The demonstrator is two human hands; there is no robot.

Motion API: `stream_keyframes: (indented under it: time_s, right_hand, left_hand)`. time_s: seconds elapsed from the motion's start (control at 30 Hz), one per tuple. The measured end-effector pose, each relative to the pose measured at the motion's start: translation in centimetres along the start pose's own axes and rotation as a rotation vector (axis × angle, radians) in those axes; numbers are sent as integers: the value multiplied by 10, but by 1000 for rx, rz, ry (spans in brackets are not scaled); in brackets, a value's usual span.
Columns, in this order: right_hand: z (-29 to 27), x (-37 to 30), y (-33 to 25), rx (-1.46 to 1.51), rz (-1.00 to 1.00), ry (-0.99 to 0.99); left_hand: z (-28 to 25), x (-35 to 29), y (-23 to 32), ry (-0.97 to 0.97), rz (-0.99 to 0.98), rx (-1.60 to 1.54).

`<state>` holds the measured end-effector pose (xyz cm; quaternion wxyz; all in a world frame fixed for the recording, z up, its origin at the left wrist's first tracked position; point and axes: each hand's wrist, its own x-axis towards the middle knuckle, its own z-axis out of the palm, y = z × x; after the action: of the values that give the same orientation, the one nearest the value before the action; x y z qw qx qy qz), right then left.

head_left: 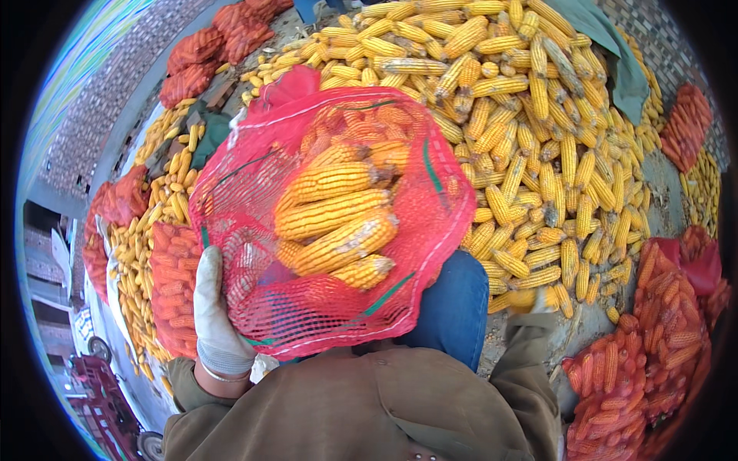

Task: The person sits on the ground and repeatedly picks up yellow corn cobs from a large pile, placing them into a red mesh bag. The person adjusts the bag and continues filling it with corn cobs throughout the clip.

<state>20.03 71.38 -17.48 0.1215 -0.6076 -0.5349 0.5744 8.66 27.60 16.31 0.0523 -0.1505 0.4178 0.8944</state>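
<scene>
Red mesh sack [254,184] at centre, mouth open before the person, yellow cobs [334,223] visible inside. Left hand [211,300] at the sack's eight o'clock, fingers gripping the edge. Right hand [544,300] blurred toward four o'clock; can't tell whether its fingers are closed. Mesh looks limp, light; hard cobs probably drag it down. Best held by opposite rims, three and nine.

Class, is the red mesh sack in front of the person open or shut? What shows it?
Open. The red mesh sack has its mouth spread wide, and yellow corn cobs show uncovered inside.
</scene>
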Motion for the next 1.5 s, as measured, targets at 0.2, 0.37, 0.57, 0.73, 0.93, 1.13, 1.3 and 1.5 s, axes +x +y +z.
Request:
stream_keyframes:
  time_s: [0.2,0.37,0.57,0.73,0.93,1.13,1.3,1.5]
  right_hand:
    - [47,-85,-195,906,-687,-775]
    - [124,-234,-215,533,-1339,-1028]
    - [113,-257,-205,906,-1079,-941]
    - [75,-80,-94,282,-686,-233]
    - [14,42,43,-1023,-18,-88]
    - [42,105,36,-412,-104,59]
    - [89,91,-19,294,272,84]
    - [73,112,27,598,147,24]
  left_hand:
    - [-4,-11,3,-80,-13,-71]
    - [-7,-10,12,-118,-53,-150]
    - [-37,-7,16,71,81,186]
    - [-52,11,1,59,456,562]
    - [-8,48,-49,266,301,380]
    - [-42,71,-68,-38,609,1231]
    - [-42,68,-71,121,493,1079]
    - [-27,72,-70,121,380,852]
